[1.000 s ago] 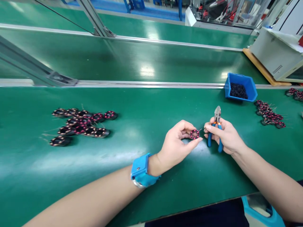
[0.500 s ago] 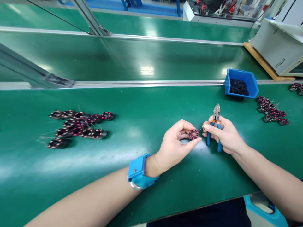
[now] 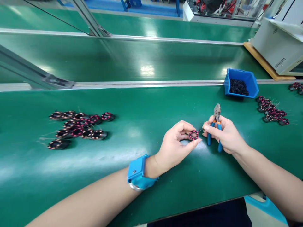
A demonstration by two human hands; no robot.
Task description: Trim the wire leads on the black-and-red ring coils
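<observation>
Between the thumb and fingers of my left hand (image 3: 178, 143) is a small ring-shaped coil (image 3: 193, 135), black with pink marks around its face. My right hand (image 3: 223, 132) holds diagonal cutters (image 3: 217, 115), their metal jaws pointing away from me and their blue-and-orange handles spread. The thumb and forefinger of that hand also pinch at a thin wire end by the coil's right side. The cutters' jaws are apart from the coil. Fingers partly hide the coil's left edge.
Several similar coils (image 3: 77, 130) with loose wires lie at the left, and another group (image 3: 272, 110) at the right. A blue bin (image 3: 254, 90) of small black parts stands at the back right, near a grey machine (image 3: 276, 47). A metal rail (image 3: 146, 84) runs along the back.
Almost nothing differs. Both hands keep their places, with the coil and the cutters shifted only very slightly.
</observation>
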